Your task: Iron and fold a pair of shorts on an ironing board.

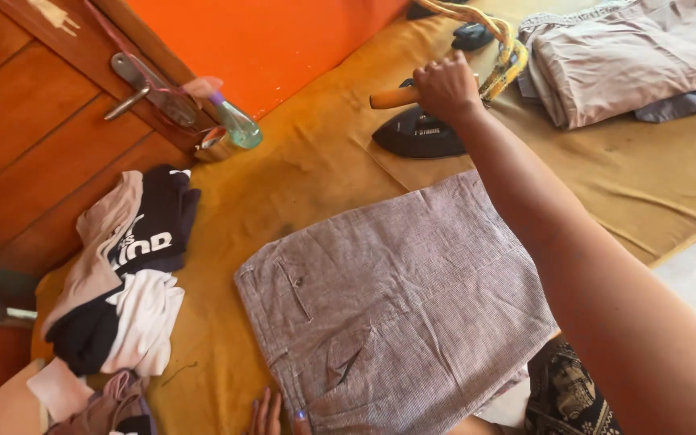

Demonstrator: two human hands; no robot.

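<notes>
On the yellow-covered surface, just past the far edge of the folded grey garment, find the black iron, sole down and apart from the cloth. Closed fully round its wooden handle: the right hand, arm stretched out across the garment. Down at the near hem, only the fingertips of the left hand, laid flat at the fabric's edge and gripping nothing; beyond that, cannot tell, with the rest out of frame. Judged from this, a pressing pass over the garment. Lift the iron clear rather than dragging it over the raised fold edge, and set it down on the flat panel first. Work away from the pinning fingertips, never toward them, and pull the hem taut so that the crease near the pocket flattens instead of setting in. Mind the braided yellow cord behind the handle: leave it slack and off the folded stack at the far right. Steer clear of the spray bottle by the wooden door on the left, and of the loose heap of clothes well to the left of the garment. Go slowly over the pocket seam, lightly over the thick layered fold.
</notes>
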